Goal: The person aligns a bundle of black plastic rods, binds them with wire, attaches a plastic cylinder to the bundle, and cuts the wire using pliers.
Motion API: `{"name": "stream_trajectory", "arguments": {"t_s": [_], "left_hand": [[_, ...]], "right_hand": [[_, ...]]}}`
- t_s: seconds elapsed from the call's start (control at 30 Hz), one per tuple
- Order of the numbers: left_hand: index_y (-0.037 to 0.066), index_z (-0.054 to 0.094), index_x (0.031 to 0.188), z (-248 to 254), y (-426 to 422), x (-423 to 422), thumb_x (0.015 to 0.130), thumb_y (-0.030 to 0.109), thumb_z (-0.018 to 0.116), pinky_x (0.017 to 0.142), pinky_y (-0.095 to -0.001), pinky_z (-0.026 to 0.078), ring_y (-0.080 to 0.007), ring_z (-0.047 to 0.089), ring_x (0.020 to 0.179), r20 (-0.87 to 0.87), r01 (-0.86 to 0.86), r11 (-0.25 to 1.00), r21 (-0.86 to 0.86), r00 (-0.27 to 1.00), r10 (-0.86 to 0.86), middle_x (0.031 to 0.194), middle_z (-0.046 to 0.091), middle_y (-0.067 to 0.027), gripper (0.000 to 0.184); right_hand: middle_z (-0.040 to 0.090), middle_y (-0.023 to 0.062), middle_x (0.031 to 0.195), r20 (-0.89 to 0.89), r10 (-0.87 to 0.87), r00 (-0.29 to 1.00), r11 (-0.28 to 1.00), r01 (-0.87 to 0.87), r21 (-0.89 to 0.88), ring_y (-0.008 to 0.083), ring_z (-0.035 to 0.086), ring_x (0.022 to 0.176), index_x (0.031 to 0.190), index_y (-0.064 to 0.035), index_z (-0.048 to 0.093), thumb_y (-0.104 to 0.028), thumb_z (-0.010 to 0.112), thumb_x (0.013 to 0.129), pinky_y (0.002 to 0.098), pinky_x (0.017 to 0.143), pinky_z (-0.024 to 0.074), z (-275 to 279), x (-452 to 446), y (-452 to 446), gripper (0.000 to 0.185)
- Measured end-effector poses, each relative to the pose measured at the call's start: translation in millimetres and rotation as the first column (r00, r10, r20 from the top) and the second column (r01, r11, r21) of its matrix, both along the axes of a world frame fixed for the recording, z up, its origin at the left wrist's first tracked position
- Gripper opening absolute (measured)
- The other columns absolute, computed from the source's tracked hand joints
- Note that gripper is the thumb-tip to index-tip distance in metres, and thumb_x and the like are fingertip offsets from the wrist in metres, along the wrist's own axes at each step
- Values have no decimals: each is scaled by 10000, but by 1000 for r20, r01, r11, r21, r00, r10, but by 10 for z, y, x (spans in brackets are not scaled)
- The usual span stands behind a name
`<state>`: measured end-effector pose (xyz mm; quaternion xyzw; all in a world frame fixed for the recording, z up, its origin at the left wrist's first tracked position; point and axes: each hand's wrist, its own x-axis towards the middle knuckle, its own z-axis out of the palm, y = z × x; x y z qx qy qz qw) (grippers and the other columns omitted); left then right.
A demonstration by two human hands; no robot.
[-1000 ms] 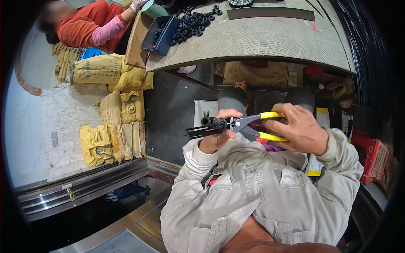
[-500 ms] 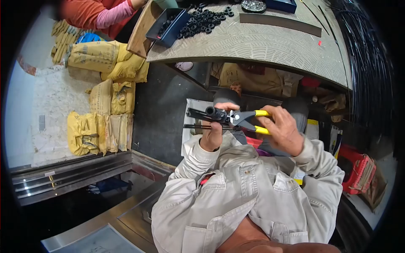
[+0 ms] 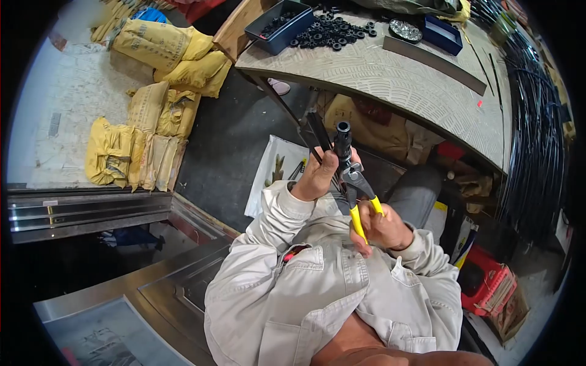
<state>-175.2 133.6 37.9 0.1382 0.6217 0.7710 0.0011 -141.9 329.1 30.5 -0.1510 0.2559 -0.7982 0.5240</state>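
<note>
My left hand [image 3: 316, 178] is closed around a bundle of black strips [image 3: 318, 133] and a black tubular piece [image 3: 343, 141], whose round open end points up toward me. My right hand [image 3: 390, 227] grips pliers [image 3: 375, 205] by their yellow handles, which stand apart. The metal head of the pliers is right below the tubular piece, by the left fingers. Whether the jaws bite on it, I cannot tell. Part of the strips is hidden behind the left hand.
Ahead stands a table [image 3: 366, 68] with loose black round parts [image 3: 336, 30], a blue bin [image 3: 279, 29] and a dish of shiny small pieces [image 3: 405, 30]. Long black rods [image 3: 531, 146] hang at right. Yellow sacks [image 3: 110, 152] are stacked left; a red crate [image 3: 491, 283] is low right.
The pliers and tubular piece have swung from lying sideways to pointing away from me. My right hand has come down and nearer my body. The view has also turned.
</note>
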Motion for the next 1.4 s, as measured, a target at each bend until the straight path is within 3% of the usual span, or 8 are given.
{"name": "stream_trajectory", "arguments": {"t_s": [0.23, 0.37, 0.83, 1.1, 1.2, 1.23, 1.3, 1.4], "left_hand": [[-3, 550, 970, 44, -49, 36, 824, 621, 439, 600, -262, 422, -143, 521, 665, 57, -26, 990, 141, 998, 18, 816, 542, -76, 650], [23, 526, 992, 60, -12, 86, 814, 601, 478, 599, -284, 428, -163, 532, 666, 66, -22, 982, 187, 998, 10, 870, 564, -104, 607], [6, 514, 943, 148, 2, 84, 838, 631, 382, 564, -249, 424, -141, 526, 629, 5, -67, 998, 3, 998, 67, 753, 516, -72, 648], [-38, 511, 1026, 45, 181, -19, 904, 570, 319, 537, -246, 408, -128, 499, 585, 42, -337, 941, 40, 941, 335, 736, 531, -74, 649], [-45, 469, 1080, -138, 141, -148, 934, 522, 286, 556, -253, 415, -140, 491, 575, 78, -438, 893, 104, 898, 432, 702, 556, -87, 614], [-47, 459, 1089, -172, 118, -166, 938, 511, 288, 561, -254, 416, -143, 489, 574, 72, -443, 892, 92, 896, 438, 709, 560, -93, 603], [-52, 453, 1087, -193, 143, -139, 955, 456, 309, 597, -251, 409, -134, 488, 614, 95, -360, 932, 38, 930, 356, 732, 563, -87, 545], [-43, 466, 1099, -268, 206, -100, 958, 397, 351, 636, -253, 405, -121, 484, 676, 74, -221, 975, -9, 972, 221, 772, 563, -79, 476]], "right_hand": [[559, 120, 828, -561, -108, 821, 912, 307, 273, 163, 609, 684, 978, -28, 377, -196, 528, 905, 249, 558, 492, 83, -284, 157, 238], [610, 90, 850, -820, 137, 556, 866, 335, 372, 141, 637, 721, 979, -19, 395, -132, 513, 910, 256, 621, 515, 431, -548, 344, 178], [617, 131, 740, -926, 245, 289, 807, 469, 360, 254, 622, 566, 991, -15, 380, -82, 552, 871, 311, 486, 467, 484, -568, 287, 220], [543, 152, 787, -995, 92, -28, 670, 741, 42, 336, 557, 624, 857, -31, 515, -123, 732, 708, 347, 519, 453, 79, -632, 124, 279], [563, 121, 822, -994, -80, -77, 509, 854, -107, 290, 556, 750, 725, -35, 558, -51, 735, 663, 333, 639, 451, 197, -1152, 221, 188], [548, 117, 797, -979, -184, 88, 451, 892, -5, 287, 548, 796, 742, -36, 587, -41, 703, 677, 335, 685, 439, 160, -1411, 270, 133], [521, 121, 807, -989, -1, -145, 140, 980, -144, 301, 545, 791, 787, -52, 616, -80, 661, 726, 349, 691, 443, 339, -2079, 284, 81], [515, 127, 887, -915, 386, -119, -15, 991, -136, 323, 570, 816, 810, -55, 630, -157, 620, 779, 415, 683, 447, 446, -2948, 240, 107]]}}
